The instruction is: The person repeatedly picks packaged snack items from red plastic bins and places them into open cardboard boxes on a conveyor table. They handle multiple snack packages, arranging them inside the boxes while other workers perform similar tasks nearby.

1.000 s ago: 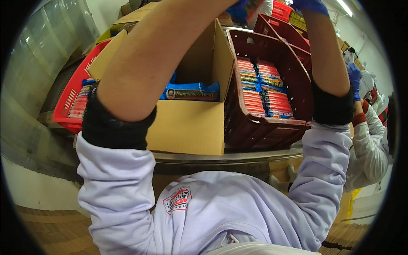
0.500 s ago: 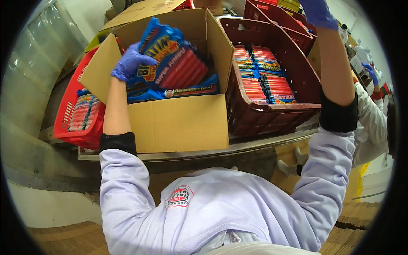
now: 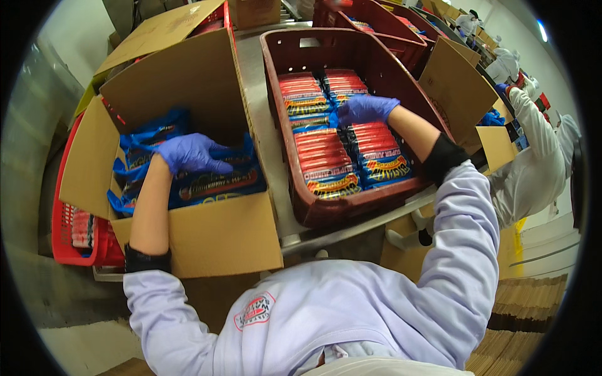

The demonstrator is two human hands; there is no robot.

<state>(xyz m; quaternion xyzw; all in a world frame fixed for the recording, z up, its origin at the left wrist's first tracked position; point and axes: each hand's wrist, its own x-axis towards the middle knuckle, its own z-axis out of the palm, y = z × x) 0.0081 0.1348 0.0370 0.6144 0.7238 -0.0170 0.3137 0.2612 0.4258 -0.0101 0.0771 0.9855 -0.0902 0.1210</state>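
Packs in blue film [image 3: 219, 185] lay under the left hand [image 3: 193, 153], fingers loosely spread, any grip hidden. Red-and-blue packs [image 3: 322, 150] sat beneath the right hand [image 3: 367, 109], half curled, fingertips out of sight; its hold I could not tell. The left forearm [image 3: 151, 213] partly hid the carton [image 3: 222, 241].

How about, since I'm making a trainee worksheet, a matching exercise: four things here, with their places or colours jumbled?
Things:
1. Left hand
2. Right hand
3. Bright red basket
4. Wearer's sleeves

Places or colours:
A. Pale lilac
B. Over the blue packs in the nearest box
C. At the left of that box, partly hidden by it
D. Inside the nearest dark red crate

Right pairs: 1-B, 2-D, 3-C, 4-A
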